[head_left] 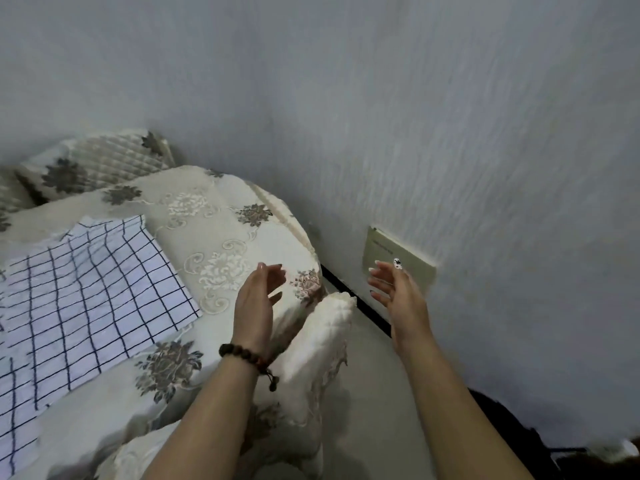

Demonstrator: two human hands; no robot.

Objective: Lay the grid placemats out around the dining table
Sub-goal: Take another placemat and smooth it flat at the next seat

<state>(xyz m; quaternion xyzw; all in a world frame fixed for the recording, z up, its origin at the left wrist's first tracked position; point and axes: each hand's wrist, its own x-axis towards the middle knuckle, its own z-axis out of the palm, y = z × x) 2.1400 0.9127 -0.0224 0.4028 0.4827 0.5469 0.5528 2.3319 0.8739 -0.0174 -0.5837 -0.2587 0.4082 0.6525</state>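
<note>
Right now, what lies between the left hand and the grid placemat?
Only bare floral tablecloth, as the head view shows. The left hand is open and holds nothing, apart from the grid placemat.

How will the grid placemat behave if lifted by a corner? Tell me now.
Probably floppy: the grid placemat has rippling lines and a frayed-looking edge, like thin cloth, so it would droop. Likely light, being that thin. Pushed, it may bunch rather than slide on the embroidered tablecloth.
</note>
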